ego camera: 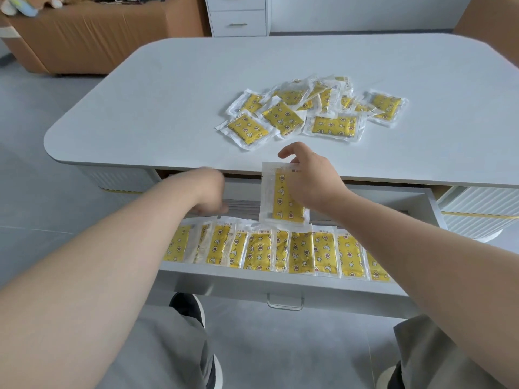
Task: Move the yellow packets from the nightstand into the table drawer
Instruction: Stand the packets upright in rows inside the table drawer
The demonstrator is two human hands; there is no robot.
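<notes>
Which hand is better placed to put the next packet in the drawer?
Right. The right hand pinches a clear-wrapped yellow packet over the open white drawer; the left hand is blurred, with no packet visible in it.

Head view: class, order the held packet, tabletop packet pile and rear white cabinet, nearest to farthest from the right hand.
1. Held packet: in the right hand.
2. Packet pile: on the tabletop, just beyond.
3. White cabinet: far back.

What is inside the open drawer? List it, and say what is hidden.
Inside the drawer, a row of yellow packets lines its front wall. The left hand reaches in behind them; the right hand holds another packet above. The drawer's back, under the tabletop, is hidden.
</notes>
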